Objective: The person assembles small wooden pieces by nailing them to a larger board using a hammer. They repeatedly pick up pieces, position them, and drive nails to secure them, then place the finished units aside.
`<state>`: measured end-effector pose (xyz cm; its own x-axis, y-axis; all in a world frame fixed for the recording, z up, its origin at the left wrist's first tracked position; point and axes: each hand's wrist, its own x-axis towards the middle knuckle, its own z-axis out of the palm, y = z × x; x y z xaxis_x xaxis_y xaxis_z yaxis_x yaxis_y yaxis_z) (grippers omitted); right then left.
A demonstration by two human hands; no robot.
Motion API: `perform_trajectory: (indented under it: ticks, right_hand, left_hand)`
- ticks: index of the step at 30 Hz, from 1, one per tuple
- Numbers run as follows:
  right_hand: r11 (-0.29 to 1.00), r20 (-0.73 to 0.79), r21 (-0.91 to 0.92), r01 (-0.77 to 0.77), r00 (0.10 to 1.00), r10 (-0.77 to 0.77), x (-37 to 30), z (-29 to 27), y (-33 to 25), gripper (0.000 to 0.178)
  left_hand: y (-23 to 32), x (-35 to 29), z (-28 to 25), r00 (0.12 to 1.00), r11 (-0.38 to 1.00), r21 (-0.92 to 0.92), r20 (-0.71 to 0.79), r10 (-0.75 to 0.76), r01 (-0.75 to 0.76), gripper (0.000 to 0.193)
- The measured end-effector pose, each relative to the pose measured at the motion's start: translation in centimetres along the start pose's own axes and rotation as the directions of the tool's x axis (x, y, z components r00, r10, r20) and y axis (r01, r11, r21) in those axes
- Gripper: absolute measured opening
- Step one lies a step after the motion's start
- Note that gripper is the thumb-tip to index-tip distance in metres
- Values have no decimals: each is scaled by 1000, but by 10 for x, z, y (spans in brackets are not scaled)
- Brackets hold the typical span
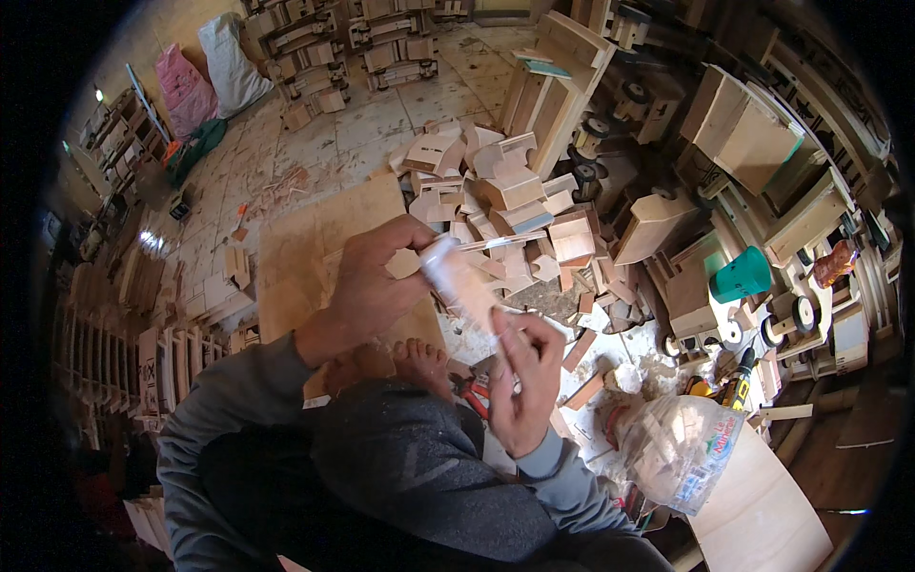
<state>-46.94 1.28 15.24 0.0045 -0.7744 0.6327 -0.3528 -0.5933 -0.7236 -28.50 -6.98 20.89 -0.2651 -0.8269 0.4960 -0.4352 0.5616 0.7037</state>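
Tiled floor [329, 148] surrounds a heap of wooden pieces [515, 188]. On the heap's near side, the left hand [376, 276] pinches the upper end of a pale piece [465, 288]; the right hand [526, 377] meets its lower end, blur hiding whether it grasps. Steady handling probably calls for opposed thumbs and light, even pressure. Left of the heap: a flat board [310, 224]; near right of it, a clear plastic tub [703, 467].
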Motion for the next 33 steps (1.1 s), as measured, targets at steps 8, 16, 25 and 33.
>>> perform_trajectory:
  ticks: [8, 16, 25, 33]
  right_hand:
    - [906, -292, -35, -422, 871, 395, -22, -80, 65, 28]
    - [311, 82, -944, -105, 843, 532, -122, -222, 197, 22]
    - [111, -55, -978, -177, 730, 681, -142, -188, 212, 28]
    - [390, 148, -913, -120, 792, 592, -97, -153, 207, 41]
  left_hand:
    - [-11, -8, -3, 996, 998, 13, -68, -55, 56, 11]
    - [-34, -14, -10, 945, 908, -309, -73, -320, 284, 13]
    - [-31, -16, -17, 951, 905, -338, -75, -301, 259, 14]
    - [-54, -19, -37, 948, 882, -377, -29, -317, 284, 18]
